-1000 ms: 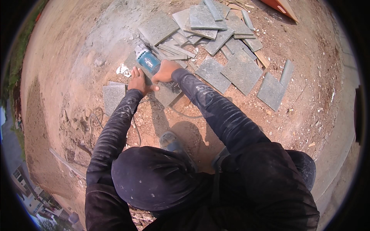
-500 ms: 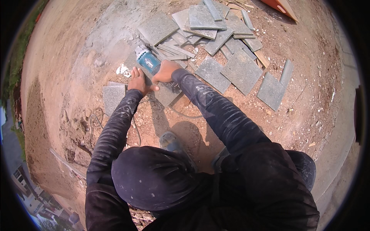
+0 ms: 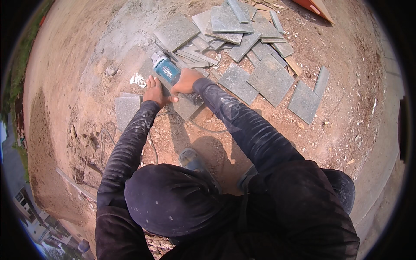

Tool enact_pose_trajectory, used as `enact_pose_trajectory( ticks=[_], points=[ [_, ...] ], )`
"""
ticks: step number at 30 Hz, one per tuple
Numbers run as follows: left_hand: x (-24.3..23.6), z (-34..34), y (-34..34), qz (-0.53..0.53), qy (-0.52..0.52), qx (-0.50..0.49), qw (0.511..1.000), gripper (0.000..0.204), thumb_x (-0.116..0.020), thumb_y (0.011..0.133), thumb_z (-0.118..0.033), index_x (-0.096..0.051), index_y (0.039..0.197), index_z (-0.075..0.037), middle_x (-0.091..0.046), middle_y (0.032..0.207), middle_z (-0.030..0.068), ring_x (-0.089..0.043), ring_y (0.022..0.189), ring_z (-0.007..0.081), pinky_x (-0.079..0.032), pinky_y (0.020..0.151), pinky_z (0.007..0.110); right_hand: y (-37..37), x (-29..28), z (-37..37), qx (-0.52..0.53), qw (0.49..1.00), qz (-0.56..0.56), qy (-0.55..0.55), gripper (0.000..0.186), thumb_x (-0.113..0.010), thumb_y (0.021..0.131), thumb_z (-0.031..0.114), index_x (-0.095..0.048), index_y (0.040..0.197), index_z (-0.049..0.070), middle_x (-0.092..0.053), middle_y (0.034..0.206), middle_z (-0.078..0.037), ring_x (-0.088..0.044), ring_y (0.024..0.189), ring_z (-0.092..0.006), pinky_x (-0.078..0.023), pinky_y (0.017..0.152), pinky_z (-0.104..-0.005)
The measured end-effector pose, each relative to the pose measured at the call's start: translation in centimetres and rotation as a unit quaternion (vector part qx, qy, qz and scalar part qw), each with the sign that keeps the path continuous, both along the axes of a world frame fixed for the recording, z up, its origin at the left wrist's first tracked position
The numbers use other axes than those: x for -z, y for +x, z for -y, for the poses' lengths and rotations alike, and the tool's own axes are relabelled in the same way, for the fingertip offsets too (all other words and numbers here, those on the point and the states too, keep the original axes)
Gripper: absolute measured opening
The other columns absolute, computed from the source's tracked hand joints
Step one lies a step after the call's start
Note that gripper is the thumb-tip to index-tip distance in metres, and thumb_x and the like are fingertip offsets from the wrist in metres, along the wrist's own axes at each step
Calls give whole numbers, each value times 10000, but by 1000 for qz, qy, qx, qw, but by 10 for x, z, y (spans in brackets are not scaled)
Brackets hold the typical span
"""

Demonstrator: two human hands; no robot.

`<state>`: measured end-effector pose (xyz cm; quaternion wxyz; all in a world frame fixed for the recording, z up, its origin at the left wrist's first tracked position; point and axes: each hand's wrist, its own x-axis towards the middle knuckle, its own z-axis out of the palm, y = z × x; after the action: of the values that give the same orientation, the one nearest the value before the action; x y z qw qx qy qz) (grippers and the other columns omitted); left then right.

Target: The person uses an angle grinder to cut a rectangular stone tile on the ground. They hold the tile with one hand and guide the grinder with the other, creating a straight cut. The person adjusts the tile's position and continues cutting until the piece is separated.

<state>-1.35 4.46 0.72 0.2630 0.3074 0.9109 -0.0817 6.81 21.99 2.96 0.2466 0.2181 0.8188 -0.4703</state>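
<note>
My right hand (image 3: 186, 80) is wrapped round a teal angle grinder (image 3: 166, 69), whose guarded head points away from me over a grey stone tile (image 3: 188, 107) on the ground. My left hand (image 3: 154, 91) lies on that tile just left of the tool, fingers apart and thumb stretched toward my right hand. The cutting disc is hard to make out. A grey cable (image 3: 208, 129) curves across the dirt below the tile, and further loops lie to the left.
A loose pile of grey tiles and offcuts (image 3: 268, 80) spreads ahead and to the right. Another tile (image 3: 126, 112) lies left of my hands. My sandalled feet (image 3: 190, 161) are below. An orange object (image 3: 316, 8) lies at the top right, beside rubble and dirt.
</note>
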Motion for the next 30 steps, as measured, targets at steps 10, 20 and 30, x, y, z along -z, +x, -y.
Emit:
enact_pose_trajectory(
  ticks=[10,20,30],
  points=[
    [-2,-1,1,-4,-11,-3,1000,1373,-807,498,-661,-177,1423,135,-136,1495,354,-182,1415,421,-300,1115,434,2,1,-1,-5,1000,11,3,778,-763,527,415,-618,1063,-129,-634,1071,-305,-643,1006,-382,-508,869,-370],
    [0,0,3,-7,-2,-7,1000,1363,-819,495,-645,-194,1410,149,-145,1484,370,-192,1404,446,-299,1113,442,5,0,-2,-15,1000,7,8,777,-774,500,414,-632,1037,-129,-639,1064,-299,-647,995,-376,-511,859,-368],
    [0,-1,2,-8,1,0,1000,1385,-821,481,-649,-181,1411,152,-143,1479,378,-200,1404,435,-304,1112,436,8,1,-3,-7,1000,0,5,759,-781,502,416,-641,1013,-128,-645,1047,-297,-655,974,-371,-515,850,-367]
  ],
)
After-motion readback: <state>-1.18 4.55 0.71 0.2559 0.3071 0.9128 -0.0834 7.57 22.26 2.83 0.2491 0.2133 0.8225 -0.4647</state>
